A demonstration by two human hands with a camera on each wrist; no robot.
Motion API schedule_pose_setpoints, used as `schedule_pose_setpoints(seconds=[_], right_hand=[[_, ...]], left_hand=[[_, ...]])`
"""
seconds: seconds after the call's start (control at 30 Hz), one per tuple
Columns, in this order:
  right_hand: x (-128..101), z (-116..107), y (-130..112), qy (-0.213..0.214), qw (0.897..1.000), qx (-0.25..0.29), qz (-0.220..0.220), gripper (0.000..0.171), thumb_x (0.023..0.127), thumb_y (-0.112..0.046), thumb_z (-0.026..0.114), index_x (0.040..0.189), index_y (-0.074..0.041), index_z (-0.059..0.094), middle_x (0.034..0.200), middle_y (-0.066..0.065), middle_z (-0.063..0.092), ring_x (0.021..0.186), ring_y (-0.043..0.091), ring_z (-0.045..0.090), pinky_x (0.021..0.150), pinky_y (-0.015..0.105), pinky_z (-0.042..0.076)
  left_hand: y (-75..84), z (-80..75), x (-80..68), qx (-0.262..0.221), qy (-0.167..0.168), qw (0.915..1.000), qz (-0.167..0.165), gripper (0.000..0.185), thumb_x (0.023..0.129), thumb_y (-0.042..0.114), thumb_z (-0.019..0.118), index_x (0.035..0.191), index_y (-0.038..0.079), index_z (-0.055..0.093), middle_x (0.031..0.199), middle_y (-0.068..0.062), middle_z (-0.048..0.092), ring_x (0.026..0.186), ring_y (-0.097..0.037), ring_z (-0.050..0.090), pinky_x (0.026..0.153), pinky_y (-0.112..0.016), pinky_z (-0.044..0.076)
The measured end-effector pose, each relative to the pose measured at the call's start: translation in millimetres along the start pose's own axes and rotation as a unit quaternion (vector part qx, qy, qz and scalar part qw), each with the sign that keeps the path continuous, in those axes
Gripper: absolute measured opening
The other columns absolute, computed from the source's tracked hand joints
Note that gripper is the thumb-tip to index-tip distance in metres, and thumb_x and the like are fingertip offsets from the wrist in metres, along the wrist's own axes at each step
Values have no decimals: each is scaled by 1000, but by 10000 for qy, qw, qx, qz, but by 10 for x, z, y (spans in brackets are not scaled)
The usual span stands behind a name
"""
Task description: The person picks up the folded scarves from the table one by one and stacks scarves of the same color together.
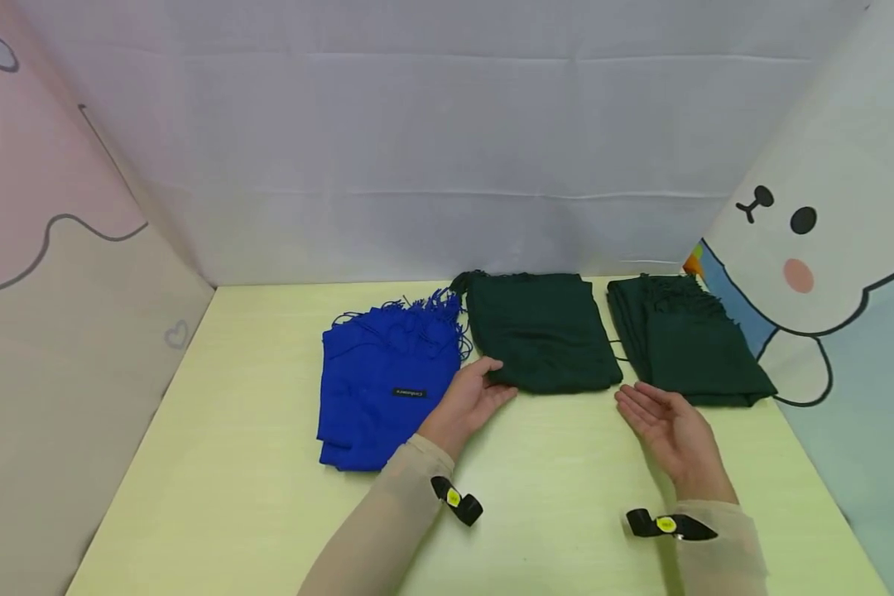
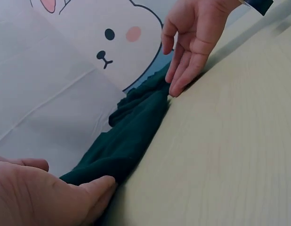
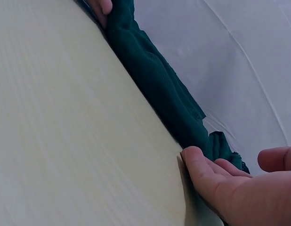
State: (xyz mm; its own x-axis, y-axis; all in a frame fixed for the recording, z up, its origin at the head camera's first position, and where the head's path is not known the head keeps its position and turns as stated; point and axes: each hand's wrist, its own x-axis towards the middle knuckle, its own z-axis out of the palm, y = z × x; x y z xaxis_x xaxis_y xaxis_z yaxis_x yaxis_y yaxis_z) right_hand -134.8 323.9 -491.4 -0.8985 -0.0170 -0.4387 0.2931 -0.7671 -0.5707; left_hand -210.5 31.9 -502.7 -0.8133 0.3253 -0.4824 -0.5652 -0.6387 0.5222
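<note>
We look forward and down on the table point(image 1: 551, 513) from head height, rightward in our low, close left-wrist view, leftward in our low, close right-wrist view, the middle green cloth point(image 1: 544, 331) in both.

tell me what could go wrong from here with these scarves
The fringe of the blue scarf lies right beside the middle green scarf, so strands might snag if either moves. Threads in the gap beside the right green scarf could catch. The left sleeve crosses the blue scarf's near corner in the head view and may rumple it.
</note>
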Motion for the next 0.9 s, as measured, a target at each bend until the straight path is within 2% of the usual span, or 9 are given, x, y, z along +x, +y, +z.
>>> schedule_pose_setpoints(seconds=[0.13,0.23,0.37,0.43,0.53,0.6,0.67,0.8,0.9], right_hand=[[8,-20,44,-297,9983,430,255,38,109,-20,39,138,3,48,125,20,65,145,32,27,118,43,23],[16,-14,79,-379,9973,525,358,40,109,-20,37,141,3,45,126,22,64,143,33,30,118,44,23],[30,8,98,-409,9971,485,418,44,109,-20,37,148,1,34,132,23,60,144,33,28,119,44,22],[40,17,102,-385,9973,447,440,50,109,-20,37,154,-1,24,142,24,51,146,32,24,119,43,22],[67,26,115,-369,9972,441,486,60,110,-22,35,159,-5,7,159,20,26,148,31,19,120,42,22],[104,34,132,-376,9966,512,533,63,110,-24,34,160,-8,-2,165,15,9,150,31,16,120,42,22],[144,54,148,-429,9955,610,593,65,110,-24,32,159,-10,-7,166,12,-2,151,31,13,121,41,21],[262,92,169,-526,9907,995,763,67,110,-26,32,159,-13,-12,166,11,-8,152,29,8,122,40,18],[368,101,164,-565,9842,1405,915,70,109,-28,36,159,-15,-10,166,9,-4,152,26,8,122,41,18]], left_hand=[[-67,42,71,49,313,9993,182,58,99,3,50,150,-8,23,150,-32,32,139,-46,35,112,-56,34],[-90,59,83,-74,359,9989,307,58,100,-2,45,152,-4,19,154,-29,28,141,-45,33,110,-57,36],[-86,71,76,-219,340,9985,371,58,101,-6,39,154,-1,17,157,-25,25,143,-42,31,108,-57,38],[-78,80,72,-317,334,9983,367,59,100,-7,37,155,0,17,157,-25,25,143,-41,31,108,-56,39],[-66,101,61,-446,315,9978,385,59,100,-9,36,155,1,18,157,-24,27,142,-41,33,107,-55,40],[-53,127,51,-565,317,9971,388,60,100,-10,36,156,2,17,157,-24,27,142,-41,32,106,-54,42],[-34,156,36,-677,302,9965,375,61,100,-10,36,156,3,17,157,-23,27,142,-41,32,105,-54,44],[-5,198,10,-915,250,9950,322,63,99,-11,36,158,7,18,158,-21,27,143,-40,32,104,-53,45],[-4,208,-6,-1069,266,9934,315,66,98,-12,36,158,8,17,159,-22,23,144,-40,30,103,-54,46]])
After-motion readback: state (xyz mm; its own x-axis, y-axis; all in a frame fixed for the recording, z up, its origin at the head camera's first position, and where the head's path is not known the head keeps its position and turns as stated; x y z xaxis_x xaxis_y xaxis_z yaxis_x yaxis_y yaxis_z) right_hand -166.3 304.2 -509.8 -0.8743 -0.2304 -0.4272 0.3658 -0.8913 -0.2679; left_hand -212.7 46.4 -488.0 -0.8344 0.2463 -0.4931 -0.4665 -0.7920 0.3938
